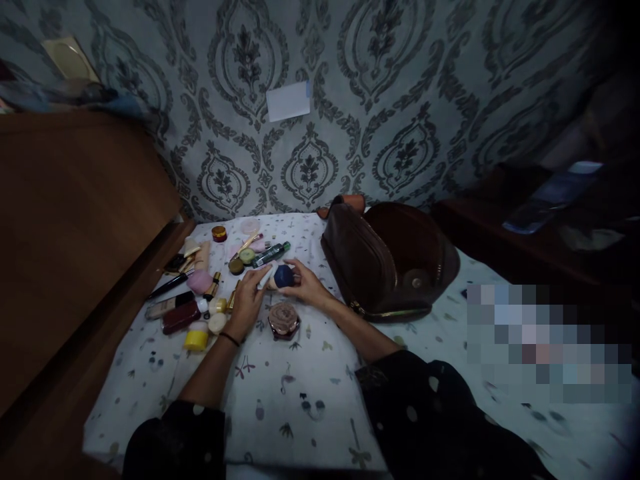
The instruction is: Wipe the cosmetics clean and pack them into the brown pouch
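Between my two hands is a small pale container with a rounded dark blue cap (283, 275); its exact kind is hard to make out. My left hand (248, 293) closes around its pale left end, where a white strip shows near the fingers. The fingers of my right hand (306, 285) pinch the blue end from the right. Just below, a brown jar with a swirled, rose-like lid (284, 320) stands on the sheet. A green bottle (271, 255) lies right behind my hands, touching or close to them.
Left of my hands lie several cosmetics, among them a dark red bottle (181, 317), a yellow-lidded jar (196, 337) and a pink sponge (199, 281). A gaping dark brown bag (357, 260) stands at right. Wooden furniture (75, 233) borders the left; a patterned wall rises behind.
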### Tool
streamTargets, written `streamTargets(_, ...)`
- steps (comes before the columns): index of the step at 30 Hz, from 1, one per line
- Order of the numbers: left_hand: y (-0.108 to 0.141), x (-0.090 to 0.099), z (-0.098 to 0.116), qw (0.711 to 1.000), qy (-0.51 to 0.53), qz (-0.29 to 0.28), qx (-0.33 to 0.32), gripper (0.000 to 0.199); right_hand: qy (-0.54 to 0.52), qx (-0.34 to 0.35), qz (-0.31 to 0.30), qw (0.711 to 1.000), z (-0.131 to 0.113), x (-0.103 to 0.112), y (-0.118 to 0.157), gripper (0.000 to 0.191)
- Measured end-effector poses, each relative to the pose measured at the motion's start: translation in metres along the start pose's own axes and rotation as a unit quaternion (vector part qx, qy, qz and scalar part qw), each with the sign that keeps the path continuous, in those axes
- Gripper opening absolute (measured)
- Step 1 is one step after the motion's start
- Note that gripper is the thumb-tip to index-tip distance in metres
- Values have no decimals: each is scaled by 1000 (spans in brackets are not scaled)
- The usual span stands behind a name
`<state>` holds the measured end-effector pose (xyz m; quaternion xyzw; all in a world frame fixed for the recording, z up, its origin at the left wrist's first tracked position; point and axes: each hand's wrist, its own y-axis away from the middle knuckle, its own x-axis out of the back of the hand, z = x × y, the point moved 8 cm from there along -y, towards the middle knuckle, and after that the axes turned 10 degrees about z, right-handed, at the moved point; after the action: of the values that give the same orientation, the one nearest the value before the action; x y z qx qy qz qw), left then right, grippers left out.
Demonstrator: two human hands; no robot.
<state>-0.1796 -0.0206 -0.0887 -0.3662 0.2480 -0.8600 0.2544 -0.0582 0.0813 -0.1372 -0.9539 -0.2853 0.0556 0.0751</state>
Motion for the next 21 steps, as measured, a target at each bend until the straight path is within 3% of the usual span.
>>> streamTargets(2, 0, 0, -2, 1000, 0, 1, 3, 39, -18, 8, -31, 999, -5, -4, 3, 93)
streamTargets(5, 0, 0, -3, 1000, 2, 2, 6, 40, -42, 21, -60, 997, -10, -9, 6, 84)
streamTargets(11, 1, 2, 7, 1000, 7, -3, 3, 48, -40, -10, -12, 999, -4, -3, 4, 71)
streamTargets(16, 2, 3, 23, 999, 32, -1, -32, 64, -172, -57, 18, 983, -7, -3, 7, 62)
streamTargets(21, 5, 0, 28, 997, -37, 0, -72, 67, -267, -97, 21, 958, -7, -7, 9, 54)
